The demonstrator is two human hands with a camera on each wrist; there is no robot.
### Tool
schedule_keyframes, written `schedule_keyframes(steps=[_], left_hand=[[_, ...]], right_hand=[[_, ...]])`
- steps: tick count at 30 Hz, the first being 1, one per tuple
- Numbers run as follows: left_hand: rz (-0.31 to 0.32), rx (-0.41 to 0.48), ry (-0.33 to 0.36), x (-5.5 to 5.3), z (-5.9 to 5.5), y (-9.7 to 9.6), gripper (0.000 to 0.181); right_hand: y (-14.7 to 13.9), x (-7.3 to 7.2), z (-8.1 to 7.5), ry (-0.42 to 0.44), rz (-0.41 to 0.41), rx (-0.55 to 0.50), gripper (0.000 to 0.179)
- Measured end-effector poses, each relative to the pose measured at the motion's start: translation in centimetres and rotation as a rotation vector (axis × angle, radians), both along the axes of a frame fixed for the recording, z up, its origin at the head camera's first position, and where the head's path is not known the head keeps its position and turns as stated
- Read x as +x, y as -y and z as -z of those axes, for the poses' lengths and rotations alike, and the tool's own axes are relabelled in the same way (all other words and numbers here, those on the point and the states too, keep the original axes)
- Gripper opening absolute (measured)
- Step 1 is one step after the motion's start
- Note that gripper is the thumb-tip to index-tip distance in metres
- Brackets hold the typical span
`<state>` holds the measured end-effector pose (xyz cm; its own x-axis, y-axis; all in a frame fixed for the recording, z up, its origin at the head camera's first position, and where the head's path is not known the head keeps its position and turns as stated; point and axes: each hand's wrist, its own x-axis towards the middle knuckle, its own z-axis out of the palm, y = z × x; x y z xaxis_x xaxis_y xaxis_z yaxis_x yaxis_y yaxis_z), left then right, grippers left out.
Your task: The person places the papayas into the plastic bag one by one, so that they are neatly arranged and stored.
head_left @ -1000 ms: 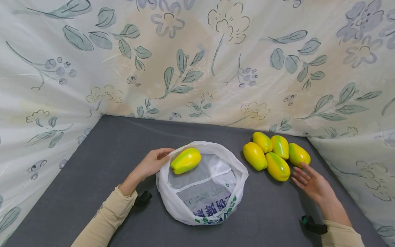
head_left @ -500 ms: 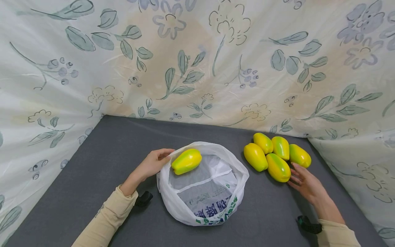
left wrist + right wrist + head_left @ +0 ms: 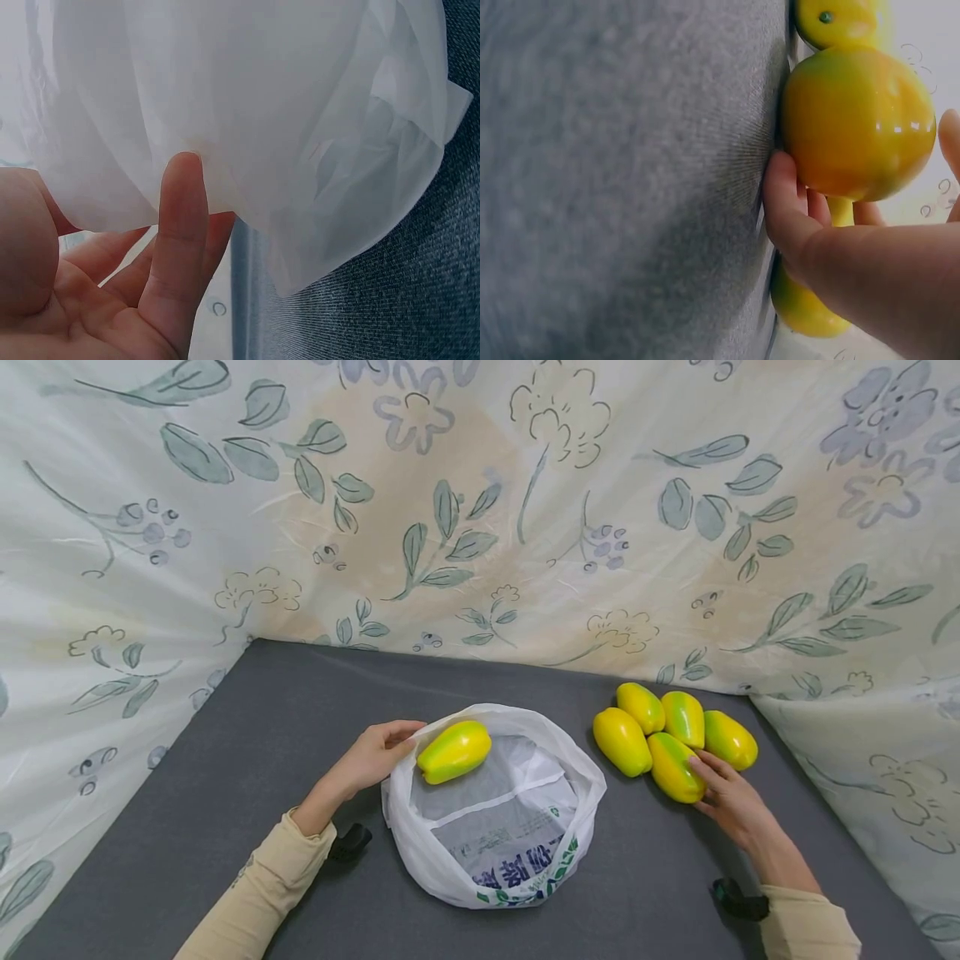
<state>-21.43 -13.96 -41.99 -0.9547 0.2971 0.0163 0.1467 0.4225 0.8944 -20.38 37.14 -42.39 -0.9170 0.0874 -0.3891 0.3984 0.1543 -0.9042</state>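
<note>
A yellow-green papaya (image 3: 454,752) lies in the white plastic bag (image 3: 504,893), at its left inside edge. My left hand (image 3: 377,754) pinches the bag's rim; in the left wrist view one finger (image 3: 182,225) shows in front of the thin plastic. On the right, my right hand (image 3: 731,797) is at the nearest papaya (image 3: 672,768) of a cluster, its fingertips overlapping the fruit's right side. Up close in the right wrist view, fingers (image 3: 781,195) reach under the lower edge of that papaya (image 3: 859,124), while another digit stands apart from it at the right.
Several other papayas, among them a left one (image 3: 621,742) and a right one (image 3: 729,739), sit close around the nearest one. Dark grey cloth (image 3: 300,693) covers the table. Floral curtains (image 3: 480,527) stand at the back and both sides.
My right hand has moved left from beside the rightmost papaya to the nearest papaya, and its fingers now overlap that fruit. The left hand and the bag stay in place.
</note>
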Motion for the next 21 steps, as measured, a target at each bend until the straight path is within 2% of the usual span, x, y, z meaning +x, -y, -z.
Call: schedule_keyframes(steps=[13, 21], left_hand=[[-0.002, -0.001, 0.011, 0.13, -0.10, -0.11, 0.037], [-0.002, -0.004, 0.000, 0.22, -0.17, -0.13, 0.036]], right_hand=[[0.59, 0.07, -0.23, 0.010, -0.043, 0.091, 0.100], [0.36, 0.04, -0.33, 0.026, -0.040, 0.069, 0.099]])
